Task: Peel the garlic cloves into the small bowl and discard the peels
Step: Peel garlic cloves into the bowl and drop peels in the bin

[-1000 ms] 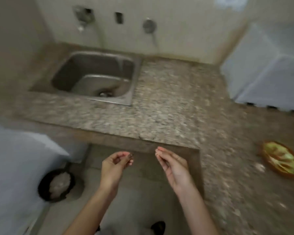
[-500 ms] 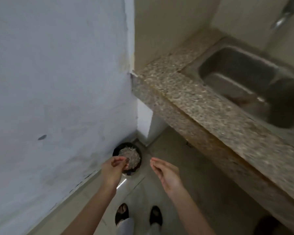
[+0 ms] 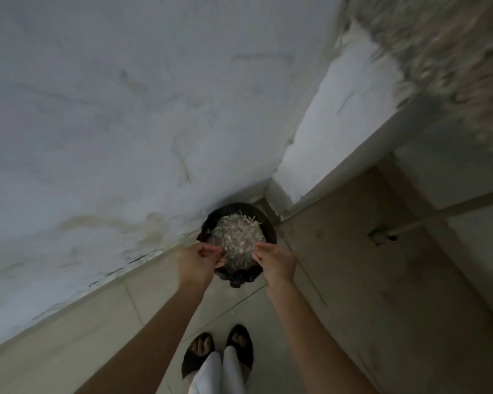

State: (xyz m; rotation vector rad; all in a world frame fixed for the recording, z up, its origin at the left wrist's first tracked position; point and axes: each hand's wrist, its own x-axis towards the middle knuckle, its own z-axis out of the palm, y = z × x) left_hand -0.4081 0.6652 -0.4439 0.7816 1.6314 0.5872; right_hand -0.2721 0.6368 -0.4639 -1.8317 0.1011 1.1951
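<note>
A black bin (image 3: 269, 226) stands on the floor in the corner, heaped with pale garlic peels (image 3: 238, 231). Both my hands hover over its near rim. My left hand (image 3: 199, 261) has its fingers curled, with the thumb against the fingertips, pinching what looks like a bit of peel. My right hand (image 3: 275, 261) is beside it with its fingers loosely bent down toward the heap, and I see nothing in it. The small bowl and the garlic cloves are out of view.
A stained white wall (image 3: 125, 123) runs along the left, down to the tiled floor (image 3: 367, 294). The granite counter edge (image 3: 453, 52) overhangs at the upper right. My feet in dark sandals (image 3: 219, 351) stand just behind the bin.
My view has swung from the counter and sink down to the floor corner. Both hands have moved forward and now hang right over the bin.
</note>
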